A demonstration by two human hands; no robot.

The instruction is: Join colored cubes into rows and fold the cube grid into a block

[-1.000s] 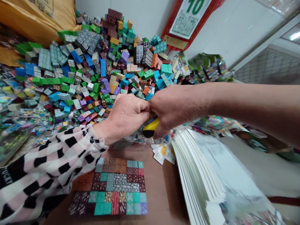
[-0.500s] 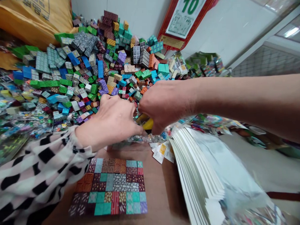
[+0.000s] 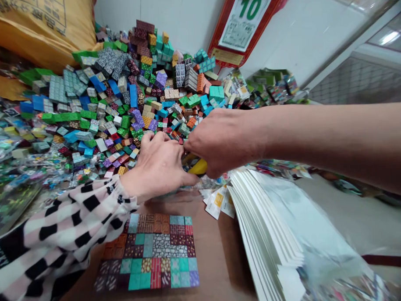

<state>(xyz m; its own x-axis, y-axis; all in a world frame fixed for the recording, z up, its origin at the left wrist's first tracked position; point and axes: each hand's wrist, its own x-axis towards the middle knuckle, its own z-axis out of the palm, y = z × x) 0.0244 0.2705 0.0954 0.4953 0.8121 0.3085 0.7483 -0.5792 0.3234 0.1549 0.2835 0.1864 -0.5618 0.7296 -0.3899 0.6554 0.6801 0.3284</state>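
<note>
My left hand (image 3: 161,165) reaches in over the near edge of a heap of small patterned blocks (image 3: 129,104), its fingers curled and its thumb pointing right. Close beside it, my right hand (image 3: 221,141) is closed, knuckles up, with its fingertips hidden. Between the two hands shows a smooth yellow thing (image 3: 198,167), mostly covered; its kind cannot be made out, nor can what the fingers pinch. Nearer to me, a flat rectangle of patterned blocks (image 3: 161,253) lies on the brown surface (image 3: 217,259), partly behind my left sleeve.
To the right lies a stack of white sheets (image 3: 266,245) beside clear plastic bags (image 3: 322,251). Small paper cards (image 3: 217,201) rest near the stack. A yellow sack (image 3: 45,33) stands at the back left. On the wall hangs a red calendar (image 3: 242,24).
My left hand and sleeve have shifted a little to the right, and the thumb is closer to the yellow thing. My right hand has stayed almost in place.
</note>
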